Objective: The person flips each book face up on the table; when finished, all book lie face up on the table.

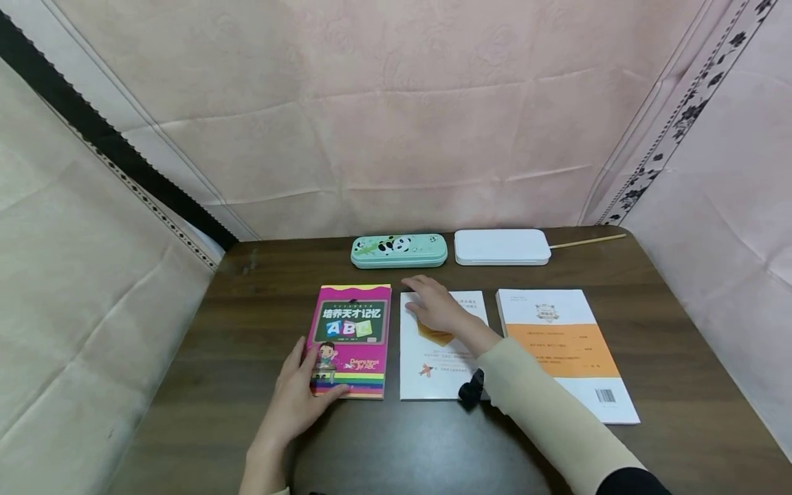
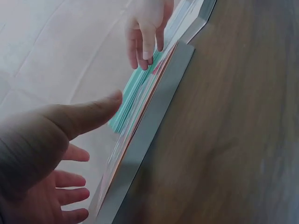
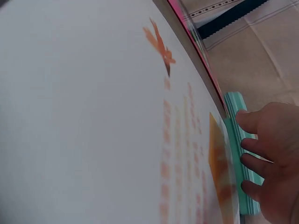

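A pink book (image 1: 366, 354) with a cartoon child and ABC on its cover lies at the left of the row. At its left and lower edges my left hand (image 1: 297, 395) is spread, thumb over the lower cover. Over the upper part of the middle white book (image 1: 427, 381) my right hand (image 1: 441, 308) reaches with loosely extended fingers and grips nothing; the hand and sleeve hide part of that cover. Contact with the book cannot be made out. In the right wrist view, the right hand's fingers (image 3: 254, 163) appear in front of the mint pencil case (image 3: 245, 191).
To the right lies a white book with an orange band (image 1: 566, 350). Behind the books sit the panda pencil case (image 1: 399, 260) and a white case (image 1: 502, 247), with a thin stick (image 1: 588, 242) beside it. Fabric curtains (image 1: 402, 137) enclose the brown table (image 1: 235, 357).
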Motion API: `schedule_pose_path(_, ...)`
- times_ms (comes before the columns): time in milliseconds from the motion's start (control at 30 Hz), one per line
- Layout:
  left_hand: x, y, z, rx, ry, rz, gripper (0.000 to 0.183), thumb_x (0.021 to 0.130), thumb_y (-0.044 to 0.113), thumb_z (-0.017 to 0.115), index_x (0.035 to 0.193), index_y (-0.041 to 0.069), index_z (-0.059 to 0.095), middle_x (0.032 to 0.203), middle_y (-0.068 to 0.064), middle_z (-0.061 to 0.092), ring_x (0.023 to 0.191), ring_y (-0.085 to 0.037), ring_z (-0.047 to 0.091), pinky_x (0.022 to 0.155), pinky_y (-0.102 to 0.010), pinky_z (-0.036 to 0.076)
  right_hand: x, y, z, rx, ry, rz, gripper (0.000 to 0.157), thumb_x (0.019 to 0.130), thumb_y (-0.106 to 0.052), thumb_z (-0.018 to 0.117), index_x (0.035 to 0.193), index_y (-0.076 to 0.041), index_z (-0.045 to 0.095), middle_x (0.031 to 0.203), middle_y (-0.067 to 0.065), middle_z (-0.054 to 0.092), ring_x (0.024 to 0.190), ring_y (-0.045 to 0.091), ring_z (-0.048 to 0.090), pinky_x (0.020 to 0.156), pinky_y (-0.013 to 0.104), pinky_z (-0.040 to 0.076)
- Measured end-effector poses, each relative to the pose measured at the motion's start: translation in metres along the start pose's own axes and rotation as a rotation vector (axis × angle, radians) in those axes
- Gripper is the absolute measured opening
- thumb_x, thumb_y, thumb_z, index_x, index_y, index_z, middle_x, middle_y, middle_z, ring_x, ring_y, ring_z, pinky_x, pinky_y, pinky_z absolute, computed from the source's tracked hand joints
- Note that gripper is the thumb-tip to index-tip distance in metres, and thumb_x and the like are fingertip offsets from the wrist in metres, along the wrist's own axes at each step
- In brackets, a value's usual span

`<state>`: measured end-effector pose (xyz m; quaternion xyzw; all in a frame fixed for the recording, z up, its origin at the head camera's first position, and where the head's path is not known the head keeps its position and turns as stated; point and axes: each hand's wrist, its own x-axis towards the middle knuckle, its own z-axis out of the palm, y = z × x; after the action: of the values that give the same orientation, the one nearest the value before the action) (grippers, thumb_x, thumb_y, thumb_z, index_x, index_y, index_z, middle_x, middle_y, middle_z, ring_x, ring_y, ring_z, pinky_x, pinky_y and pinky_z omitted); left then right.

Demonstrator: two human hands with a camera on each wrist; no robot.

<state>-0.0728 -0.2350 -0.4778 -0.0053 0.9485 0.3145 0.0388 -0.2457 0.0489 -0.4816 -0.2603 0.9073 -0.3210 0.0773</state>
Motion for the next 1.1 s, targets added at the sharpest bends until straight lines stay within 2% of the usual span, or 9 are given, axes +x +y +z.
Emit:
schedule_pose_path(200,0.005,0.015,0.013,-0.028,-0.018,0.031,0.101,0.08,0.051,0.083,0.158,0.007,0.035,0.165,-0.018,0.019,0.146,-0.042,0.024,0.107,-0.063,0.04,-0.022,0.008,-0.013,0.041,0.056,0.058,0.056,0.101,-0.025,0.065,0.151,-0.007,0.047,0.15,0.011,0.049,0.141,0.031,0.043,0.115,0.05,0.037)
schedule_pose_path(367,0.007,0.028,0.022,-0.016,-0.037,0.045,0.099,0.079,0.05,0.084,0.158,0.013,0.036,0.165,-0.013,0.023,0.148,-0.041,0.025,0.103,-0.061,0.046,-0.04,0.018,-0.023,0.051,0.077,0.073,0.057,0.1,-0.026,0.066,0.149,-0.005,0.049,0.149,0.014,0.05,0.139,0.034,0.045,0.113,0.052,0.038)
schedule_pose_path(567,0.011,0.04,0.033,-0.007,-0.05,0.081,0.091,0.081,0.044,0.085,0.155,0.013,0.043,0.164,-0.011,0.027,0.148,-0.037,0.027,0.107,-0.058,0.043,-0.055,0.029,-0.034,0.053,0.102,0.065,0.057,0.098,-0.026,0.069,0.146,-0.001,0.05,0.145,0.016,0.053,0.134,0.034,0.05,0.11,0.052,0.042)
schedule_pose_path(733,0.013,0.048,0.041,-0.012,-0.047,0.117,0.086,0.082,0.043,0.084,0.154,0.013,0.045,0.163,-0.011,0.031,0.147,-0.038,0.031,0.11,-0.06,0.039,-0.064,0.038,-0.041,0.047,0.113,0.084,0.057,0.098,-0.026,0.07,0.146,-0.002,0.051,0.142,0.016,0.055,0.129,0.033,0.055,0.104,0.05,0.048)
schedule_pose_path(967,0.016,0.06,0.045,-0.021,-0.053,0.184,0.083,0.084,0.039,0.083,0.153,0.011,0.046,0.16,-0.009,0.037,0.146,-0.033,0.035,0.108,-0.055,0.043,-0.074,0.046,-0.053,0.047,0.143,0.108,0.055,0.097,-0.025,0.071,0.143,-0.001,0.053,0.136,0.016,0.058,0.121,0.033,0.059,0.098,0.05,0.052)
schedule_pose_path(1100,0.018,0.068,0.048,-0.024,-0.067,0.205,0.081,0.085,0.038,0.083,0.153,0.013,0.046,0.159,-0.007,0.039,0.145,-0.031,0.037,0.108,-0.053,0.044,-0.078,0.05,-0.059,0.006,0.164,0.099,0.054,0.096,-0.023,0.071,0.141,0.003,0.054,0.134,0.019,0.059,0.118,0.034,0.06,0.097,0.05,0.053)
